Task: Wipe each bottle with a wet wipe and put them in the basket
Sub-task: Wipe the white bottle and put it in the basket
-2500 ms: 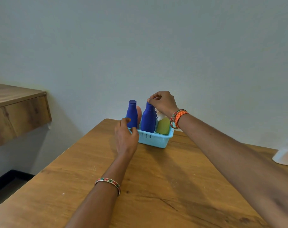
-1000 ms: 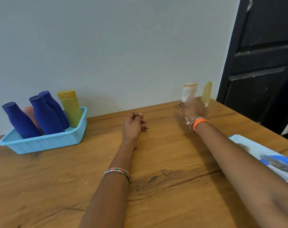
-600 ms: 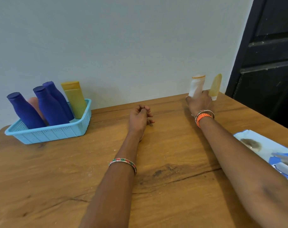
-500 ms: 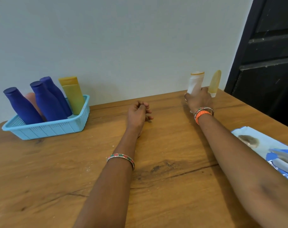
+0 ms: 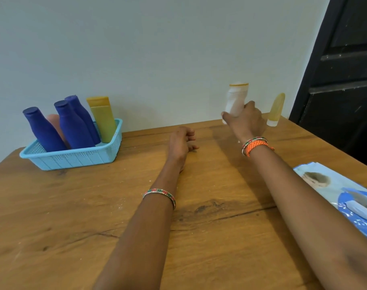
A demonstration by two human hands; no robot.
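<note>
- White bottle [image 5: 236, 101] with a yellow band at its top: gripped low on its body by the right hand [image 5: 244, 124], fingers curled round it, at the far right of the wooden table [image 5: 73, 206], near the wall. Whether its base touches the tabletop cannot be told; the hand hides it.
- Head view, right side: a small yellow tube [image 5: 276, 109] stands upright on its pale cap just right of the right hand, apart from it. Orange and beaded bands sit on that wrist.
- Wet wipe pack [image 5: 337, 191], blue and white, lies flat at the table's right edge, under and beside the right forearm.
- Head view, centre: left hand [image 5: 181, 141] rests on the tabletop, fingers loosely curled, holding nothing; a beaded bangle on that forearm.
- Head view, left: light blue basket [image 5: 73, 158] stands near the wall. Inside, leaning leftward: three dark blue bottles [image 5: 73, 126], a pink bottle [image 5: 55, 124] mostly hidden between them, and a yellow tube [image 5: 103, 118] at the basket's right end.
- Dark door [image 5: 345, 70] at far right.
</note>
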